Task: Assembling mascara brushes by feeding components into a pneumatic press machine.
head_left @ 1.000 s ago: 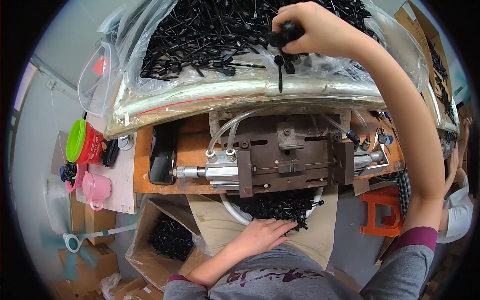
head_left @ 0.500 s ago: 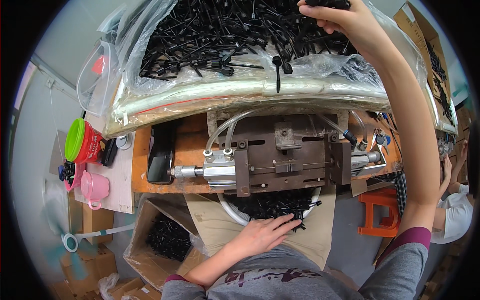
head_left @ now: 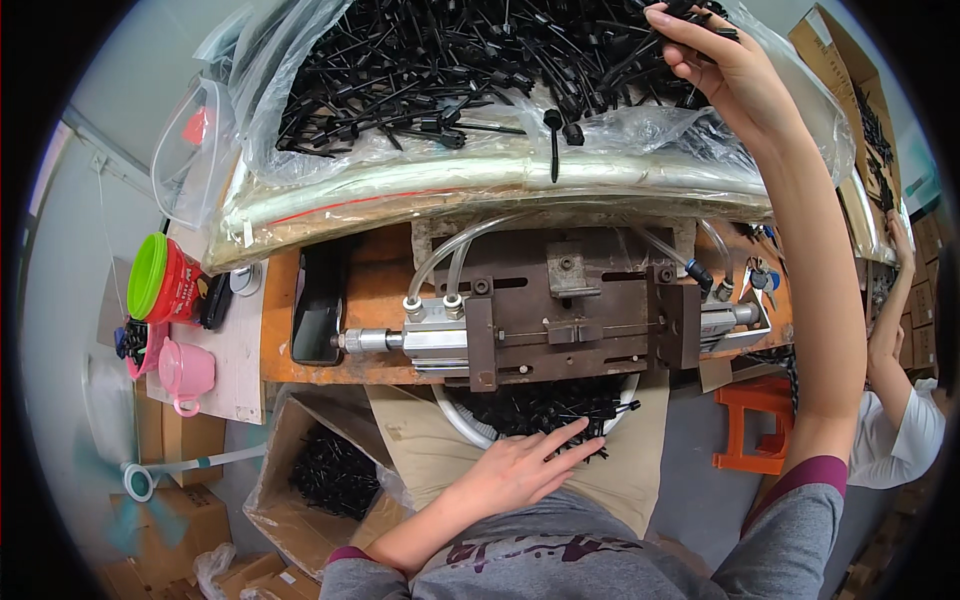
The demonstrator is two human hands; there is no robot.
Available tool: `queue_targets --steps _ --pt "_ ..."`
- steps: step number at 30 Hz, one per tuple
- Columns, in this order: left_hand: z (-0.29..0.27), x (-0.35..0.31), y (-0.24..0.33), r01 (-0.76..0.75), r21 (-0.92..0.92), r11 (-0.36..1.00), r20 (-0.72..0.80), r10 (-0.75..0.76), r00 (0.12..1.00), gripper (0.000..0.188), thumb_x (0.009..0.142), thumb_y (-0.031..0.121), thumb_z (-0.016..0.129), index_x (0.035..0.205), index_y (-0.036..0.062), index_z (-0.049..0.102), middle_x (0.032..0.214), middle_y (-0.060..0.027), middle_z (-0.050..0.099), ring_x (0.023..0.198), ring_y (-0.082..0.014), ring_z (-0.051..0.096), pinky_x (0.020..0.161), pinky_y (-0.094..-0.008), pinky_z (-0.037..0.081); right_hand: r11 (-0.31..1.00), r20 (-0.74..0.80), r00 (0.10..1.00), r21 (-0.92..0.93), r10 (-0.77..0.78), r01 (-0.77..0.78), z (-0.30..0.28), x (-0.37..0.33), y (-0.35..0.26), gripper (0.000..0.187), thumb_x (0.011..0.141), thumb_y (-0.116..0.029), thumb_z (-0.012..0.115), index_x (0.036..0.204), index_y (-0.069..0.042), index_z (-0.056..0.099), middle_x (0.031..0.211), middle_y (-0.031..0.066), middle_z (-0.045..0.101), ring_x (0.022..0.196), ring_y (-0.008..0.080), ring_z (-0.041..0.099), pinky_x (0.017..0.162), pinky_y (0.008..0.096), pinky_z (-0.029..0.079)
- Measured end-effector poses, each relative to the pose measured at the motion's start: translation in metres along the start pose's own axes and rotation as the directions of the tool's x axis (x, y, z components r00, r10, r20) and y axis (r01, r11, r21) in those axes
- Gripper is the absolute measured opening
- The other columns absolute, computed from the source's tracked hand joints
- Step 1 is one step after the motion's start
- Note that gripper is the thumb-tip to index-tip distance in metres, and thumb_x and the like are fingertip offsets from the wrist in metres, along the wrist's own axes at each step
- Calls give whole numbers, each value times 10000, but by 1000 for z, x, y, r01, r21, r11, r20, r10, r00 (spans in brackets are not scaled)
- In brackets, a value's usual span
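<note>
My left hand (head_left: pixel 512 476) lies with fingers spread at the near edge of the thin-stemmed black plastic pieces (head_left: pixel 530 408) in the white round-rimmed bowl (head_left: pixel 466 428) beneath it. My right hand (head_left: pixel 712 62) curls its fingers at the loose heap of similar black pieces (head_left: pixel 420 80); whether it grips any, I can't tell. Small bunches should tangle less.

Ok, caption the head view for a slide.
Right hand at the black parts, left hand at the bowl, fixture between.
</note>
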State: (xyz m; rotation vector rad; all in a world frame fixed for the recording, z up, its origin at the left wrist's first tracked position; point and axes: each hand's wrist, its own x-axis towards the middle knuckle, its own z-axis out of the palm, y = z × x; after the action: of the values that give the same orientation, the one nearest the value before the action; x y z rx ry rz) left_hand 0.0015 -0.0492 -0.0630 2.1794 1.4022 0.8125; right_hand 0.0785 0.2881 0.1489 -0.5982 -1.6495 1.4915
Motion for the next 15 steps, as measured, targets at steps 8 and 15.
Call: queue_targets --steps 8,15 --pt "-59 32 23 -100 -91 991 -562 31 826 402 686 -41 761 1079 -30 672 1038 -175 705 808 -218 696 650 -272 549 988 -77 994 128 -83 92 19 -58 15 219 923 -136 646 1046 44 662 795 18 608 580 14 471 536 146 369" --pt "-95 67 39 -86 -413 906 -700 -256 666 423 707 -54 793 1102 -74 642 1071 -209 652 910 -223 680 735 -285 589 911 94 976 351 195 -216 51 -143 28 175 891 -137 661 990 -3 608 651 19 574 496 66 524 443 181 396"
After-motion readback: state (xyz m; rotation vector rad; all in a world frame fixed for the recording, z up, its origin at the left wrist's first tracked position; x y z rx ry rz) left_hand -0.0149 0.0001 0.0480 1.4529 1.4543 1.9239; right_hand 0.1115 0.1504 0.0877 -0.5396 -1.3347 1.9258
